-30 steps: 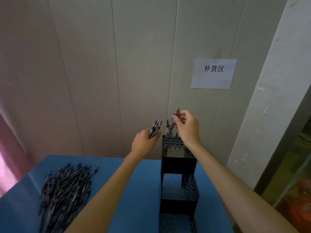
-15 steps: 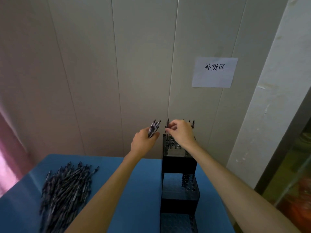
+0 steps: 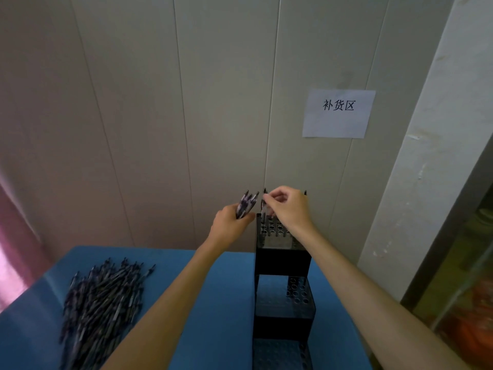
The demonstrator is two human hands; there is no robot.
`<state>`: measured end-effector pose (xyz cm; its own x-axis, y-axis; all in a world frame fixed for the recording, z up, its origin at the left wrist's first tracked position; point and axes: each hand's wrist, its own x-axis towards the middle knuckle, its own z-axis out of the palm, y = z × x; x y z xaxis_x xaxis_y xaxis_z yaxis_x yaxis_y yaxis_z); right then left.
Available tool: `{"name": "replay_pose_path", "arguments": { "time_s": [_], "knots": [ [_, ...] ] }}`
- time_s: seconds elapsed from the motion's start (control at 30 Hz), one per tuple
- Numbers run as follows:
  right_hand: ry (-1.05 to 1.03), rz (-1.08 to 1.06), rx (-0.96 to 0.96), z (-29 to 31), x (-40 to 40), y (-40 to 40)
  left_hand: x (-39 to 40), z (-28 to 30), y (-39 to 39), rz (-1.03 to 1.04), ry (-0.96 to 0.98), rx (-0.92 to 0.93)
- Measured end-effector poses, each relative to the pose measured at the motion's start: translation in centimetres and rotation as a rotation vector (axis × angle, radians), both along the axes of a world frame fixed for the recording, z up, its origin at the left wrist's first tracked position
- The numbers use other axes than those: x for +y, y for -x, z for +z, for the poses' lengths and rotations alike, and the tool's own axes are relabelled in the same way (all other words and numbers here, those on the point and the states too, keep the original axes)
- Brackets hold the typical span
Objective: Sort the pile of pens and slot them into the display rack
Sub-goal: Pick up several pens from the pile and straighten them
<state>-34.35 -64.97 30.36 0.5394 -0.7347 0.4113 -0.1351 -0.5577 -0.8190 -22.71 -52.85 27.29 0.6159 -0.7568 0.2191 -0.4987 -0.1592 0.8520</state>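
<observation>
A black stepped display rack [image 3: 282, 260] with rows of round holes stands on the blue table [image 3: 218, 303], against the wall. My left hand [image 3: 229, 225] grips a small bundle of dark pens [image 3: 246, 205], tips up, just left of the rack's top tier. My right hand [image 3: 289, 209] hovers over the top tier's back rows, fingers curled and pinching a pen [image 3: 264, 209] that stands in a hole at the back left. Another pen top [image 3: 305, 193] pokes up behind my right hand. A large pile of dark pens [image 3: 101, 300] lies on the table at the left.
A paper sign [image 3: 338, 113] with printed characters hangs on the panelled wall above the rack. A white pillar [image 3: 416, 182] rises at the right, with a blurred shelf area beyond it. A pink curtain [image 3: 10, 249] hangs at the far left.
My right hand came down from above the rack with a pen and now holds it standing in a back hole of the top tier. My left hand stayed put with its bundle.
</observation>
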Motion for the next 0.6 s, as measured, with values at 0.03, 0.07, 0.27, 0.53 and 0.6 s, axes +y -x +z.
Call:
{"name": "replay_pose_path", "arguments": {
  "time_s": [0.03,0.07,0.27,0.53,0.6],
  "knots": [
    [-0.122,0.083,-0.024,0.5,0.3,0.2,0.0,0.1,0.2,-0.02,0.021,0.018],
    [-0.229,0.161,-0.027,0.9,0.6,0.3,-0.1,0.2,0.4,-0.036,0.042,0.035],
    [-0.355,0.263,0.008,1.0,0.9,1.0,-0.5,0.5,1.0,-0.054,0.07,0.029],
    [-0.568,0.197,-0.215,0.8,-0.4,0.8,-0.8,0.4,0.7,-0.045,-0.033,-0.039],
    [-0.605,0.156,-0.338,1.2,-1.1,1.1,-0.7,0.3,0.2,-0.016,-0.056,-0.053]
  ]
}}
